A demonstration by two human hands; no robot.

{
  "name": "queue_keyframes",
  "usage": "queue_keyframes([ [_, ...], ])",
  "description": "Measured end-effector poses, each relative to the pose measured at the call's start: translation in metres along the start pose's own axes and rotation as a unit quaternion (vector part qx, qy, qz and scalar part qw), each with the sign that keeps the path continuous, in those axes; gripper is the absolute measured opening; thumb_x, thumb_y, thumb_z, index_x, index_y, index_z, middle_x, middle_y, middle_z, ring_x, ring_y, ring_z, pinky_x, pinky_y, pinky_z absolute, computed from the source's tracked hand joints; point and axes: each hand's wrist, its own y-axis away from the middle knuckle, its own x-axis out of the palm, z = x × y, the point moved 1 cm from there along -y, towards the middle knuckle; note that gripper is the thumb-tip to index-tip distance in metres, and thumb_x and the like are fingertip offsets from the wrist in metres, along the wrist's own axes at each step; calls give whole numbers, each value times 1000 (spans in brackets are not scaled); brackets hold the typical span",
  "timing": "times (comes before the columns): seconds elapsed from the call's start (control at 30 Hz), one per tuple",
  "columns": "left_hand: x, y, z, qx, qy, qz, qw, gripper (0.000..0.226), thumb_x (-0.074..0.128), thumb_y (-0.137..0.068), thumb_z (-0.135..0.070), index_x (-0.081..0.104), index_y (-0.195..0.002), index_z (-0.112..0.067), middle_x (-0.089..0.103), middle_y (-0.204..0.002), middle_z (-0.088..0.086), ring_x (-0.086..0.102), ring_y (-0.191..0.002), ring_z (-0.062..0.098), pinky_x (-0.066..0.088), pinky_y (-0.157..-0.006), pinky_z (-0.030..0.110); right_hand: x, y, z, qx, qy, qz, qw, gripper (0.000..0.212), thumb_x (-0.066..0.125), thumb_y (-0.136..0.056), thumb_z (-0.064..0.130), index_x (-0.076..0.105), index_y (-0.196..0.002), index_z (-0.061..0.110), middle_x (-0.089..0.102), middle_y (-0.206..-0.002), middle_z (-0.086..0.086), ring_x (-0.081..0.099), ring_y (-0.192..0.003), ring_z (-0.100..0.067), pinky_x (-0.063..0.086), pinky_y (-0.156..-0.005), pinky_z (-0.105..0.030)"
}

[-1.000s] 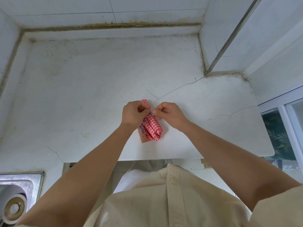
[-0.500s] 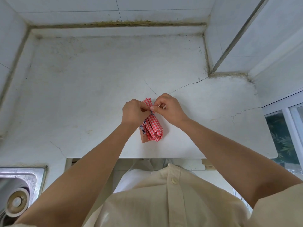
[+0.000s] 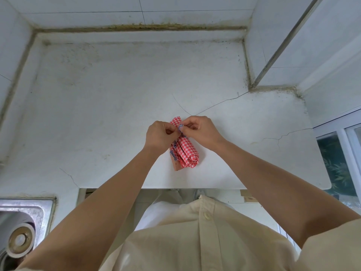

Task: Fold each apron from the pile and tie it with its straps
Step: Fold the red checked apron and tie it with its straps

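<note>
A red-and-white checked apron (image 3: 187, 151), folded into a tight roll, lies on the white countertop (image 3: 117, 106) near its front edge. A blue-and-white striped strap (image 3: 180, 126) crosses the roll near its far end. My left hand (image 3: 160, 134) and my right hand (image 3: 199, 131) meet over that end, and each pinches a part of the strap between thumb and fingers. The far part of the roll is hidden under my hands. A brownish patch of the apron pokes out at the near left corner of the roll.
A steel sink (image 3: 21, 229) with a round drain sits at the lower left. Tiled walls close the counter at the back and the right, and a window (image 3: 340, 153) stands at the right. Cracks run across the countertop.
Both hands have stayed over the roll's far end and worked the strap; a small blue-and-white loop now shows between the fingertips. The roll has not moved.
</note>
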Motion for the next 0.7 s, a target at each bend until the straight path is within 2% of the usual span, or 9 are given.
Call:
queue_keyframes([
  [0.1,-1,-2,2,-20,21,4,1000,6,74,-84,-18,77,-81,-14,73,-78,-1,70,-77,19,58,-79,43,-2,1,-7,17,33,8,999,9,75,-82,6,74,-88,13,68,-74,12,65,-69,-3,53,-72,-20],
  [0.2,-2,-3,0,-32,37,13,999,8,74,-84,-17,75,-76,-19,71,-76,-2,68,-75,19,59,-80,43,-1,3,-9,18,42,-17,999,10,78,-80,8,75,-90,6,69,-76,9,66,-70,-5,54,-71,-20],
  [0.33,-4,-6,0,-61,86,27,994,19,76,-82,-12,71,-67,-21,70,-71,0,66,-71,21,59,-81,46,2,9,-8,-3,36,-41,998,7,78,-79,5,73,-83,8,70,-76,8,66,-66,1,56,-72,-17],
  [0.47,-4,-7,1,-70,120,34,990,16,76,-81,-8,72,-69,-17,70,-74,4,66,-72,22,58,-84,46,6,11,-9,1,37,-33,999,12,79,-78,5,72,-80,14,70,-77,9,66,-67,1,56,-74,-19],
  [0.6,-4,-6,4,-81,142,44,986,9,76,-82,-9,71,-75,-13,71,-80,7,67,-75,22,59,-84,41,5,10,-10,29,8,-8,1000,9,73,-84,6,76,-92,8,74,-86,-1,71,-80,-13,58,-80,-27],
  [0.7,-5,-5,5,-85,166,50,981,4,76,-82,-8,72,-80,-8,71,-83,10,68,-78,25,58,-82,38,3,7,-9,52,-6,21,998,9,72,-85,6,76,-93,8,73,-87,-1,70,-80,-11,58,-80,-26],
])
